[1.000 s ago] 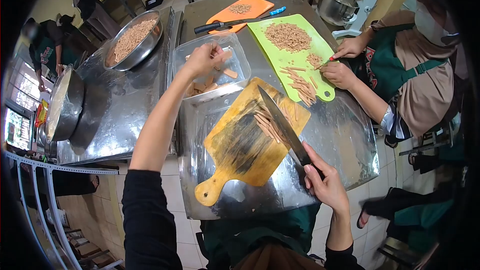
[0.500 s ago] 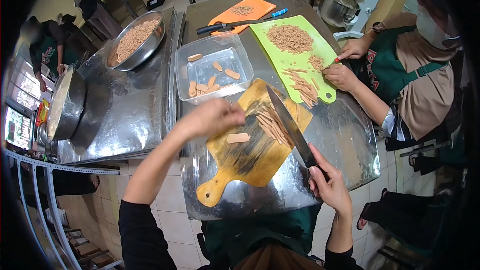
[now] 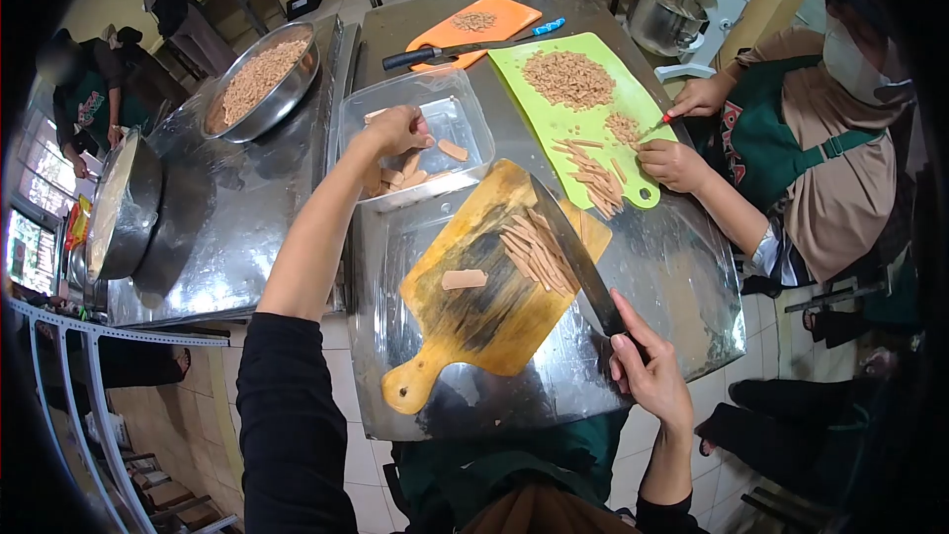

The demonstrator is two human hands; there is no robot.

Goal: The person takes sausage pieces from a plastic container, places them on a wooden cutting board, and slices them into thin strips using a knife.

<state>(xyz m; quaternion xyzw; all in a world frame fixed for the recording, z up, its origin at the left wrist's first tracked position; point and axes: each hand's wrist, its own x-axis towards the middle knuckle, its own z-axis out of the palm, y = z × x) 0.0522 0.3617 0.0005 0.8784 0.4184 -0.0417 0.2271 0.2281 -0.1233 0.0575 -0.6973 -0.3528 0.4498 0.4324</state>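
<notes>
plastic tub (image 3: pixel 467 122): left hand (image 3: pixel 397 129) apparently picking out pieces (image 3: pixel 453 150), hold unclear; right hand (image 3: pixel 647 373) grips knife (image 3: pixel 578 262); next needs a sure pinch.

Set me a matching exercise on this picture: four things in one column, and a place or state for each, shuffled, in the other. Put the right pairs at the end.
Things
1. The person's left hand
2. The person's right hand
3. The wooden board
4. The green board

Places and states
A. Bears a broad heap of chopped bits
B. Grips a long knife
C. Is at the clear plastic container
D. Bears one wide piece and a separate pile of narrow strips

Pairs: 1-C, 2-B, 3-D, 4-A
</notes>
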